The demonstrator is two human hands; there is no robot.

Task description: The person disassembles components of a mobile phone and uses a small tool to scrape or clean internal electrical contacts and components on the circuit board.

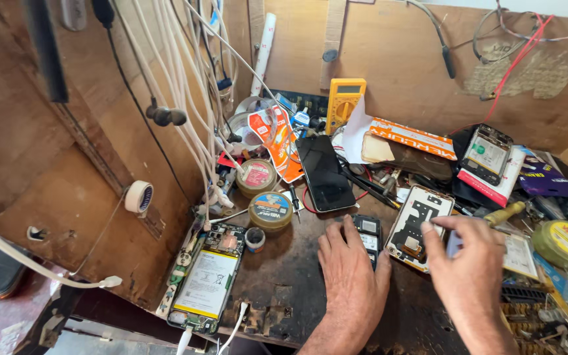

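My left hand (351, 269) lies flat on the dark wooden bench, fingers over a small black phone part (367, 234). My right hand (469, 265) hovers just right of it, thumb and forefinger pinched at the edge of an opened white phone frame (419, 225) lying on the bench; whether they grip it is unclear. A black phone (324, 172) lies screen up beyond the left hand. An opened phone with its battery showing (206, 277) rests at the bench's front left, with white cables plugged in.
Two round tins (270, 210) (256, 176) and a small pot (254, 238) sit left of the hands. A yellow multimeter (342, 100) leans at the back. More opened phones (487, 154), a yellow tin (565, 242), tools and boxes crowd the right. White cables (185, 85) hang down the left wall.
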